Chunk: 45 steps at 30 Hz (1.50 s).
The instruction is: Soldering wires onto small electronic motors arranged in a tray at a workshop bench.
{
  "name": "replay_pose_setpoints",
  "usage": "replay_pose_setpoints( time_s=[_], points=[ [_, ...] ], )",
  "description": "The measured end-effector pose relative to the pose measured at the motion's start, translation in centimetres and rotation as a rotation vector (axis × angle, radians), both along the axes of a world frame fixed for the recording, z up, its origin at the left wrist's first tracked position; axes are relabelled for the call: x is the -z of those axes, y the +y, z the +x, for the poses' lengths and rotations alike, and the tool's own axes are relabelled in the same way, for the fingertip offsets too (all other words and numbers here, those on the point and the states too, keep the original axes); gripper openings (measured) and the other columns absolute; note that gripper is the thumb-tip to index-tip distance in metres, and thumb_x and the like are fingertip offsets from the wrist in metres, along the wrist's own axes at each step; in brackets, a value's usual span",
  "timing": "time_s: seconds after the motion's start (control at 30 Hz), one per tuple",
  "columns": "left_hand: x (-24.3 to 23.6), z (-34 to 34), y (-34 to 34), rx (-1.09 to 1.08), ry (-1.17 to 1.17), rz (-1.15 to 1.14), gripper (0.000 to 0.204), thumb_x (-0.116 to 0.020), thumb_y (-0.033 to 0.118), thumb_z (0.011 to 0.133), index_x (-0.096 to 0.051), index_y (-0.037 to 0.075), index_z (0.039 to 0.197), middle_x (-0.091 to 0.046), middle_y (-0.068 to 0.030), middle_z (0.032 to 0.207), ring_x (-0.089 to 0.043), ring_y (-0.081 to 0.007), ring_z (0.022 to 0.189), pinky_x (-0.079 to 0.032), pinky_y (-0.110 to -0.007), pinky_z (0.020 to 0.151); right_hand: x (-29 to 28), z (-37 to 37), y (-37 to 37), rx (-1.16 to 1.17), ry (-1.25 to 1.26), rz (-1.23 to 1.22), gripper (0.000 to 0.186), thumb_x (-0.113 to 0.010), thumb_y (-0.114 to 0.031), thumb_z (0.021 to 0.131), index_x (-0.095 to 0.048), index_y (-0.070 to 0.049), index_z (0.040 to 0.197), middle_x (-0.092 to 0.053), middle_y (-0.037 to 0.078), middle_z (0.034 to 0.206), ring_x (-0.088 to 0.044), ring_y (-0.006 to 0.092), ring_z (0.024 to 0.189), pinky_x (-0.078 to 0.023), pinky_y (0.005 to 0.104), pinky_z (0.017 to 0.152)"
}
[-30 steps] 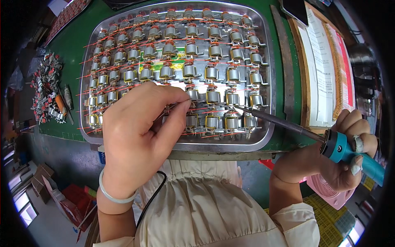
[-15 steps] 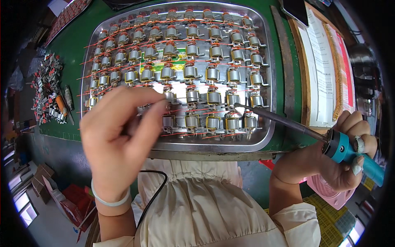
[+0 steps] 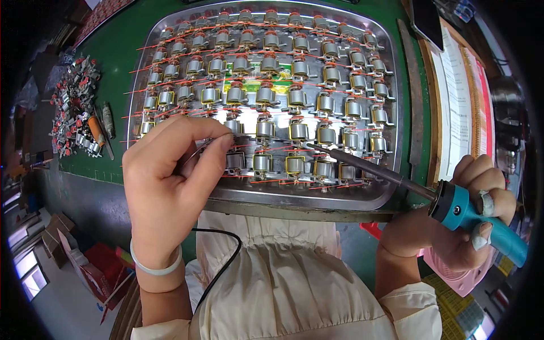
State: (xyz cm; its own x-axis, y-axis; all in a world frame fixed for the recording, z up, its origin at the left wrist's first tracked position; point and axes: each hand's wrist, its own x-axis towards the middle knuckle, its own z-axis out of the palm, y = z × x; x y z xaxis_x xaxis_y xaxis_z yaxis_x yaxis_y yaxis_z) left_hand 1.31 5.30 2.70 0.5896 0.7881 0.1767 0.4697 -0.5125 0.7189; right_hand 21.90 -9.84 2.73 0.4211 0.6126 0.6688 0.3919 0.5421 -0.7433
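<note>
My right hand (image 3: 483,180), with white wraps on two digits, is closed round the teal handle of a soldering iron (image 3: 374,168). Its long dark shaft reaches left across the tray rim, and the tip is by the lower edge of one coil in the second row from the front. My left hand (image 3: 173,170) is closed in a pinch over the tray's front left part. From its fingertips a thin grey strand, which looks like solder wire (image 3: 277,138), runs toward the iron's tip. Rows of small metal-framed coils (image 3: 298,131) with red-orange wires fill the metal tray (image 3: 317,202); my left hand hides some.
Left of the tray, a heap of similar small parts (image 3: 73,107) lies on the green table (image 3: 122,56) beside an orange-handled tool (image 3: 96,131). To the right are a dark metal bar (image 3: 415,96), a phone (image 3: 426,22) and a wooden-edged board with papers (image 3: 453,90).
The iron's tip has shifted left along the row to another coil. My left hand stays pinched, now nearer the same coils. The whole view has shifted slightly, moving the tray rightward in the picture.
</note>
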Motion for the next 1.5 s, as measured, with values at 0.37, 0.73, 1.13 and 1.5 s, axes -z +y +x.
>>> replay_pose_setpoints(
  time_s=[0.37,0.73,1.13,1.5],
  points=[
    [0.1,0.1,0.2,0.052,-0.005,0.021,0.006,-0.058,-0.002,0.062,-0.057,0.000,0.068,-0.049,-0.0025,0.055,-0.035,-0.0057,0.041,-0.026,-0.019,0.038,0.1,-0.2,0.3,-0.011,0.009,-0.001,0.020,-0.047,-0.022,0.065,-0.039,-0.005,0.070,-0.032,0.005,0.059,-0.026,0.0137,0.055,-0.020,0.0264,0.049],
    [0.0,0.0,0.1,0.044,-0.015,0.015,0.007,-0.058,-0.002,0.062,-0.057,0.000,0.068,-0.049,-0.0022,0.056,-0.034,-0.0055,0.041,-0.025,-0.019,0.038,0.3,-0.2,0.5,-0.033,-0.016,-0.011,0.022,-0.047,-0.023,0.065,-0.041,-0.004,0.073,-0.033,0.006,0.059,-0.027,0.0136,0.054,-0.020,0.0261,0.048],
    [-0.8,-2.4,0.9,-0.086,0.027,0.031,0.005,-0.059,-0.001,0.063,-0.056,-0.001,0.067,-0.046,0.0003,0.055,-0.031,-0.0035,0.044,-0.022,-0.018,0.040,-0.3,-1.2,0.4,-0.008,-0.002,0.024,0.022,-0.046,-0.023,0.066,-0.042,-0.004,0.076,-0.034,0.006,0.060,-0.027,0.0138,0.055,-0.021,0.0252,0.048],
    [-0.3,-2.5,1.2,-0.084,0.004,-0.021,0.005,-0.058,-0.001,0.063,-0.055,-0.001,0.067,-0.047,-0.0009,0.055,-0.032,-0.0045,0.044,-0.024,-0.019,0.040,0.0,-2.4,1.6,-0.033,-0.044,-0.077,0.023,-0.051,-0.025,0.069,-0.040,-0.005,0.073,-0.034,0.006,0.062,-0.029,0.0145,0.056,-0.022,0.0257,0.049]
  ],
)
